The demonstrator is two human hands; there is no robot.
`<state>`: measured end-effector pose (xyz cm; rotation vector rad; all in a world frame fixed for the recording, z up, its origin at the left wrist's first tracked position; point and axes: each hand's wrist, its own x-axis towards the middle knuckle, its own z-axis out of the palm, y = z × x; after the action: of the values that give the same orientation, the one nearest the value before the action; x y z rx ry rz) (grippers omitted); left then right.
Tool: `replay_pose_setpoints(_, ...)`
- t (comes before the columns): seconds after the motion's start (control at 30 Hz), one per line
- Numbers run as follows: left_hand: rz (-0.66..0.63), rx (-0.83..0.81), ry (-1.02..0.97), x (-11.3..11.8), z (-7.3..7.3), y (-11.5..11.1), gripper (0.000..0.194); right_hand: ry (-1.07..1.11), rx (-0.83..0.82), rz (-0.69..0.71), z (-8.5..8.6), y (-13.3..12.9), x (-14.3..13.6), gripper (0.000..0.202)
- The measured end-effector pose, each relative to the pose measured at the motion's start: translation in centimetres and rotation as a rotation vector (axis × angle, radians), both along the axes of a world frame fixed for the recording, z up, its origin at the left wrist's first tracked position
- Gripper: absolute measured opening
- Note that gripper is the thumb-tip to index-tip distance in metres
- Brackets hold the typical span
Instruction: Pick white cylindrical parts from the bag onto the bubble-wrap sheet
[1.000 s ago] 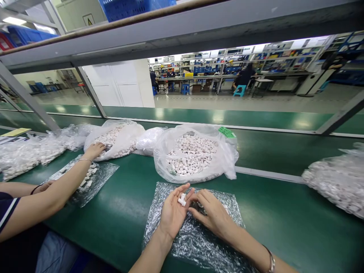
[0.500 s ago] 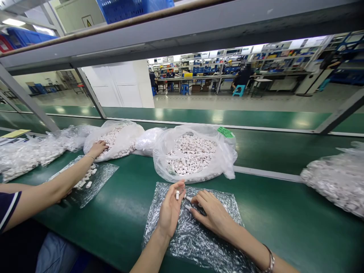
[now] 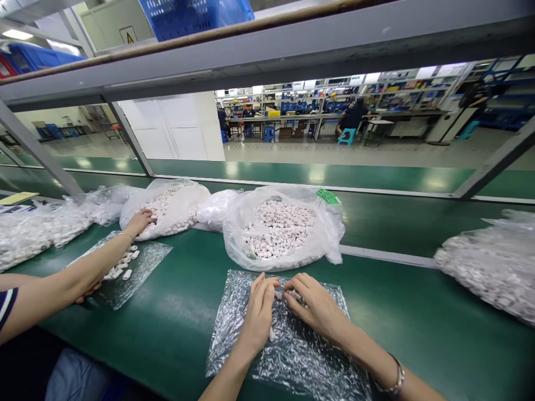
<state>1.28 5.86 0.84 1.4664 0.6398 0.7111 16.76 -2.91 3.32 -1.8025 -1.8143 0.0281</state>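
A clear plastic bag (image 3: pixel 292 356) lies flat on the green table (image 3: pixel 167 323) under both my hands. My left hand (image 3: pixel 261 312) is turned palm inward over it, fingers curved; a small white part (image 3: pixel 272 335) shows beside its palm, and whether it is held is unclear. Close by on the right, my right hand (image 3: pixel 309 303) is curved over the bag with its fingers bent toward the left hand. Between the fingertips a few white parts (image 3: pixel 278 296) are partly hidden. Just beyond stands a large open bag (image 3: pixel 234 234) full of small white parts.
At the left a co-worker's arm (image 3: pixel 92 259) reaches into another open bag of parts (image 3: pixel 194 195). Further filled bags lie at the far left (image 3: pixel 25 239) and right (image 3: pixel 497 267). A shelf beam (image 3: pixel 267 55) crosses above, with a blue basket (image 3: pixel 200 16) on it.
My left hand has turned from palm-up to palm inward, and the white part at its fingers no longer shows there. My right hand stays close by. The view has shifted slightly.
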Motion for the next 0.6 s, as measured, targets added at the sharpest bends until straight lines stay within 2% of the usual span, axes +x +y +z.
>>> replay_pose_setpoints(0.07,-0.025,0.03,0.005,-0.2,0.9,0.0,0.026,0.002,0.021,-0.032,1.0,0.7,1.2,0.008)
replay_pose_setpoints(0.13,-0.068,0.082,-0.001,-0.6,2.4,0.3,0.022,-0.031,0.022,-0.067,2.1,2.0,2.9,0.009)
replay_pose_setpoints(0.23,-0.076,0.198,-0.071,-1.0,4.5,1.9,0.021,-0.175,-0.056,-0.108,3.1,5.0,5.8,0.009)
replay_pose_setpoints(0.3,-0.015,0.318,-0.108,-0.8,4.7,3.5,0.027,-0.268,-0.132,-0.139,3.1,7.2,7.4,0.011)
replay_pose_setpoints(0.4,0.053,0.497,-0.053,-0.2,2.6,5.9,0.03,-0.304,-0.207,-0.167,2.4,10.0,8.8,0.01)
replay_pose_setpoints(0.5,-0.007,0.644,0.105,0.1,-0.5,7.4,0.03,-0.263,-0.248,-0.171,1.5,11.4,9.1,0.006)
replay_pose_setpoints(0.6,-0.059,0.757,0.221,0.0,-2.2,7.9,0.028,-0.173,-0.251,-0.189,1.5,11.5,9.1,0.013)
